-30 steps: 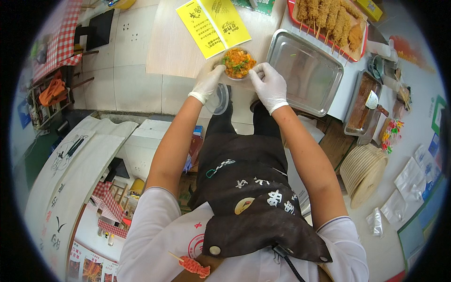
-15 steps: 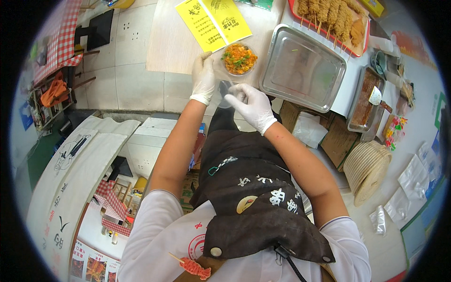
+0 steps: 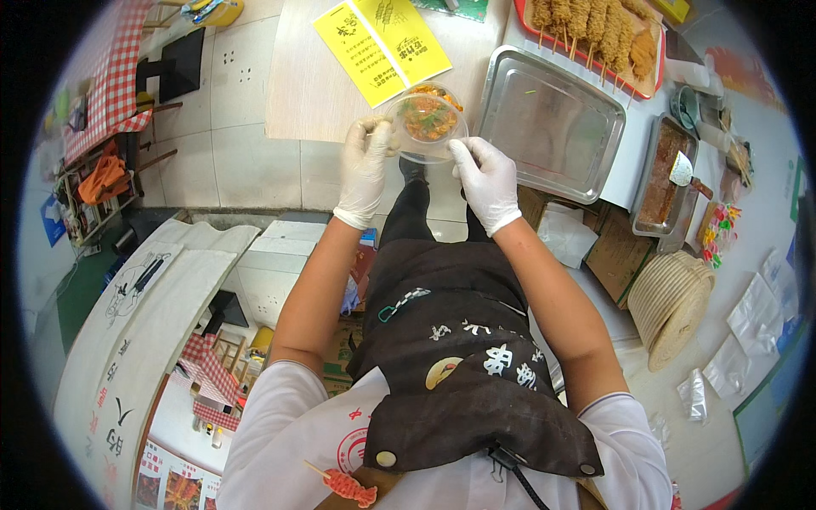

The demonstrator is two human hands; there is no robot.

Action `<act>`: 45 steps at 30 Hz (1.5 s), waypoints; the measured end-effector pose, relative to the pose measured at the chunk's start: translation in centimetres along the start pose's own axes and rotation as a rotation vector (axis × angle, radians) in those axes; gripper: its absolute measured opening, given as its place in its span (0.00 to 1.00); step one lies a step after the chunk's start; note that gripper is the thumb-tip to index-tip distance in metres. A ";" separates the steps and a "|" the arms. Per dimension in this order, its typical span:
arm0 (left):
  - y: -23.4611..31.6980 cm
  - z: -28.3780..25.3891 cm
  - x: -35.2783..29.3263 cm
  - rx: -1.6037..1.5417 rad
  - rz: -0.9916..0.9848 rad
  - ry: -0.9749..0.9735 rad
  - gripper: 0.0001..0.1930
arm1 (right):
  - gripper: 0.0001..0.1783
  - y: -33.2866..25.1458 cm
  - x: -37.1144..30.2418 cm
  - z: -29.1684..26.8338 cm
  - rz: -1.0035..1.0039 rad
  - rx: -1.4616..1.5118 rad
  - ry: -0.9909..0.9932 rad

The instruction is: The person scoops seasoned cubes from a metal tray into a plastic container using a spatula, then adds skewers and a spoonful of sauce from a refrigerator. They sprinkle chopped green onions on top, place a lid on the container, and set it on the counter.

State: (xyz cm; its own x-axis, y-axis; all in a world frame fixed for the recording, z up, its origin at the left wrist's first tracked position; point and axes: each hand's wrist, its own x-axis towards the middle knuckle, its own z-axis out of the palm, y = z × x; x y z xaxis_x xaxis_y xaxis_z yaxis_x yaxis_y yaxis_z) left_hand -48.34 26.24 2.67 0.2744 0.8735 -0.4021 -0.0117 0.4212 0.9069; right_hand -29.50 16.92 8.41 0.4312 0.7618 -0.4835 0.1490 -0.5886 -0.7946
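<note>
Both my hands wear white disposable gloves. Between them is a clear round plastic lid (image 3: 416, 155), tilted over a round container of orange and green chopped food (image 3: 454, 95) on the light wooden tabletop. My left hand (image 3: 364, 166) pinches the lid's left edge between thumb and fingers. On the opposite edge, my right hand (image 3: 489, 178) grips it, thumb on the near side. Much of the food shows through the lid. The lid looks slightly nearer to me than the container; whether they touch, I cannot tell.
A yellow printed sheet (image 3: 382, 47) lies beyond the container. To the right stand a metal tray (image 3: 552, 123) and a red-rimmed tray of breaded skewers (image 3: 595, 30). Farther right are a pan of brown sauce (image 3: 659, 183) with a brush and a woven round lid (image 3: 671, 310).
The clear lid has risen from near my body to over the container. My right hand has moved up and right onto its edge; my left hand keeps its hold.
</note>
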 end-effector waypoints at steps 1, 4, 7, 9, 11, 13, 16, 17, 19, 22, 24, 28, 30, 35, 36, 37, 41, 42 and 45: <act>-0.6 0.1 0.2 0.036 -0.015 0.028 0.17 | 0.14 0.3 0.5 0.4 -0.034 -0.076 0.063; -2.8 0.5 1.0 0.074 -0.027 0.087 0.15 | 0.14 1.6 2.1 1.6 -0.169 -0.267 0.209; -5.0 0.7 2.1 0.075 -0.078 0.152 0.15 | 0.14 3.0 3.7 2.6 -0.236 -0.417 0.305; -6.1 1.1 2.5 0.067 -0.070 0.210 0.15 | 0.14 3.7 4.5 3.1 -0.299 -0.506 0.401; -6.8 1.4 3.0 0.105 -0.013 0.201 0.15 | 0.15 4.0 5.1 3.3 -0.230 -0.415 0.361; -6.9 1.4 3.4 0.131 -0.003 0.187 0.16 | 0.15 4.1 5.7 3.8 -0.175 -0.328 0.395; -6.4 1.5 3.6 0.183 0.004 0.173 0.17 | 0.16 4.0 6.0 3.9 0.049 -0.215 0.305; -6.2 1.5 3.5 0.220 0.053 0.180 0.19 | 0.16 4.0 6.1 4.0 0.066 -0.194 0.316; -5.7 1.4 3.6 0.321 0.154 0.149 0.21 | 0.16 3.8 6.4 4.1 0.128 -0.145 0.336; -5.0 0.7 4.1 0.543 0.326 0.042 0.26 | 0.15 3.4 6.4 4.1 0.126 -0.098 0.345; -4.7 0.2 4.7 0.742 0.424 -0.021 0.27 | 0.14 3.1 6.4 4.2 0.122 -0.127 0.356; -4.5 0.0 4.8 0.862 0.405 -0.033 0.26 | 0.21 2.9 6.5 4.3 0.100 -0.184 0.326; -4.3 0.0 4.7 0.917 0.413 -0.032 0.26 | 0.24 3.1 6.6 4.3 0.028 -0.295 0.335; -4.2 0.2 4.7 0.942 0.459 -0.051 0.27 | 0.30 4.3 6.9 4.4 -0.075 -0.436 0.320; -4.2 0.2 4.8 0.946 0.456 -0.060 0.27 | 0.30 4.5 6.9 4.5 -0.093 -0.456 0.314; -4.3 0.1 4.8 0.948 0.452 -0.059 0.27 | 0.31 4.6 6.9 4.4 -0.098 -0.477 0.305; -4.8 0.1 5.2 0.936 0.465 -0.056 0.28 | 0.32 4.9 6.9 4.5 -0.156 -0.557 0.298; -4.8 0.1 5.2 0.927 0.474 -0.055 0.28 | 0.32 4.9 7.0 4.5 -0.137 -0.579 0.285; -4.7 0.0 5.5 0.941 0.442 -0.078 0.29 | 0.32 4.6 7.1 4.6 -0.102 -0.687 0.247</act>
State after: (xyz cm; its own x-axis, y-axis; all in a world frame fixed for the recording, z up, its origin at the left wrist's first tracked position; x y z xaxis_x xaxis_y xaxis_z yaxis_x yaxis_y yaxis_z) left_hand -46.78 29.03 -3.78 0.4901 0.8711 -0.0317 0.6188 -0.3221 0.7164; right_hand -29.86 20.88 -0.39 0.5611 0.7864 -0.2584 0.6878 -0.6166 -0.3830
